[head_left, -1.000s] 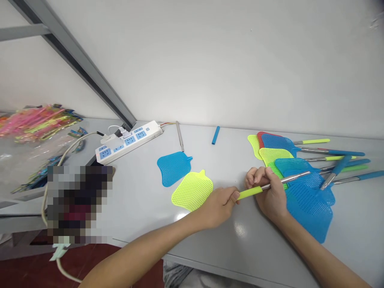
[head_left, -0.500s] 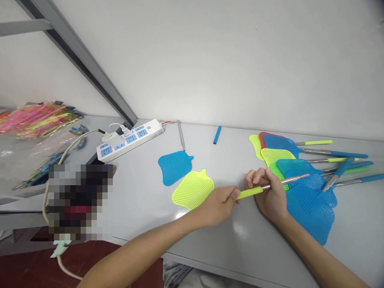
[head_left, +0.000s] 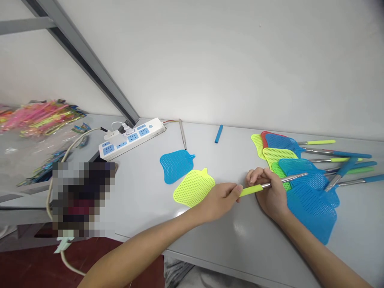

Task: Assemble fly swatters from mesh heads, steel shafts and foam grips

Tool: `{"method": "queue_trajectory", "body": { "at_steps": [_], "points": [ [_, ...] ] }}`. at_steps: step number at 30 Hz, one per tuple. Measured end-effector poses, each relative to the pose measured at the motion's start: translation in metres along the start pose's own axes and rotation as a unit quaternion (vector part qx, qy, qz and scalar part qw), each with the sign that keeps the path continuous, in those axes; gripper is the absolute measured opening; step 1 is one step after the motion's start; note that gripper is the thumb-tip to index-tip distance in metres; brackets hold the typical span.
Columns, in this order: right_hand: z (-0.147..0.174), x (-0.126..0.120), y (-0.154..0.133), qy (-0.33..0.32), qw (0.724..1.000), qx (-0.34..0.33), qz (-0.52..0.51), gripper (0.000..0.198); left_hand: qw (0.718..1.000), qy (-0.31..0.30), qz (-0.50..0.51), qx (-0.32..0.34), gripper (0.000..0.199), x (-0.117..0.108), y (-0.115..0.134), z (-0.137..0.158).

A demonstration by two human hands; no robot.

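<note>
A telescopic fly swatter handle (head_left: 252,190), with a yellow-green grip and a metal rod, spans both hands. My left hand (head_left: 225,198) is closed around the end of the grip. The metal rod passes through my right hand (head_left: 268,192), its thumb and fingers curled about it. Beside my left hand lies a yellow-green swatter head (head_left: 194,188), with a blue swatter head (head_left: 176,166) just behind it. To the right of my right hand is a pile of swatters (head_left: 310,212) with blue, yellow-green, green and red heads and metal rods.
A bare metal rod (head_left: 183,134) and a blue grip sleeve (head_left: 219,134) lie towards the wall. A white power strip (head_left: 133,138) with plugs stands at the left, its cable beside a pixelated patch. Bagged colourful items (head_left: 39,118) lie farther left.
The view has shifted slightly, so the table's contents sit a little to the right. Both hands keep hold of the handle, and the yellow-green grip has hardly moved.
</note>
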State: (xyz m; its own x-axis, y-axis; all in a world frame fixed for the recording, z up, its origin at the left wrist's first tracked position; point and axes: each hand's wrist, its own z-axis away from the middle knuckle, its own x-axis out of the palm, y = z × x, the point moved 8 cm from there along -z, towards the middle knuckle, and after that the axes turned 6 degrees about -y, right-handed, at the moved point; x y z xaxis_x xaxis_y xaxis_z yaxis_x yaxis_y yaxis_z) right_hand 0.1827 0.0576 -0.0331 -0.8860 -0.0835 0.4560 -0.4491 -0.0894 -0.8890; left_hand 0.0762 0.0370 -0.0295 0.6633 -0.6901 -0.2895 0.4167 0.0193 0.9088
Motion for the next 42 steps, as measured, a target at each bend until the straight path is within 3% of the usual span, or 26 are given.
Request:
{"method": "queue_trajectory", "body": {
  "at_steps": [42],
  "points": [
    [-0.004, -0.010, 0.011, 0.025, 0.998, 0.055, -0.026, 0.036, 0.999, -0.033, -0.035, 0.007, 0.045, 0.002, 0.002, 0.001]
  ]
}}
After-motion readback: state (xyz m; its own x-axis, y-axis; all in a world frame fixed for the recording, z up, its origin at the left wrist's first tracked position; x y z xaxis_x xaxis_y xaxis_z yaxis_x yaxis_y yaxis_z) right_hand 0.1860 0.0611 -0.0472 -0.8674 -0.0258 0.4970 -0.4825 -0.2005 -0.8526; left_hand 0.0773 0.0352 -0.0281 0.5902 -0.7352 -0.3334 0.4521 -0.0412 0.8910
